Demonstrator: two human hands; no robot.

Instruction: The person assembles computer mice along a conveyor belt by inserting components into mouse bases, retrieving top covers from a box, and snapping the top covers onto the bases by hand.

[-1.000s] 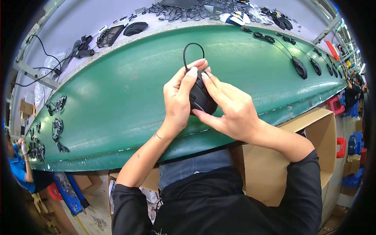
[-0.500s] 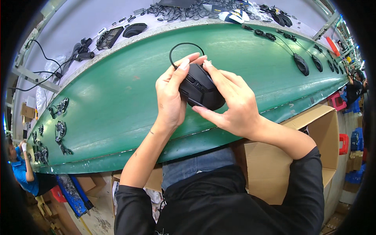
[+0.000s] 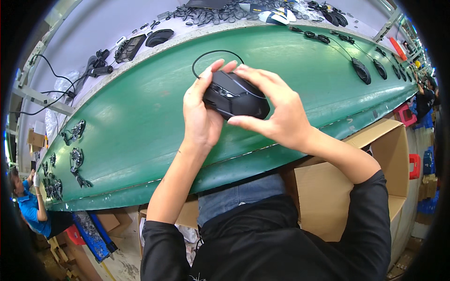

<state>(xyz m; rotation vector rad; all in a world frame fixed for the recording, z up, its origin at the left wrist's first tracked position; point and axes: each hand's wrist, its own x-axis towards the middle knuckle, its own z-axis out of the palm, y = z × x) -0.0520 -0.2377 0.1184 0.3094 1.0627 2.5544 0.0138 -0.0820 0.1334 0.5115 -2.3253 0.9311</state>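
Note:
Between my two hands is a black computer mouse, held above the green belt with its top and one side showing. My left hand grips its left side, fingertips at the cable end. From the right, my right hand closes on it, the thumb along the near edge and the fingers over the far edge. A black cable loops out beyond the fingertips. The undersides of the mouse and some fingers are hidden.
Finished-looking mice with coiled cables lie at the far right of the belt. Small black mouse parts with wires lie on the left. Behind is a ledge with many black rings. An open cardboard box stands by my right arm. A co-worker in blue is at left.
The mouse has turned in my hands, showing more of its side, and has moved slightly left. My right fingers have shifted over its far edge.

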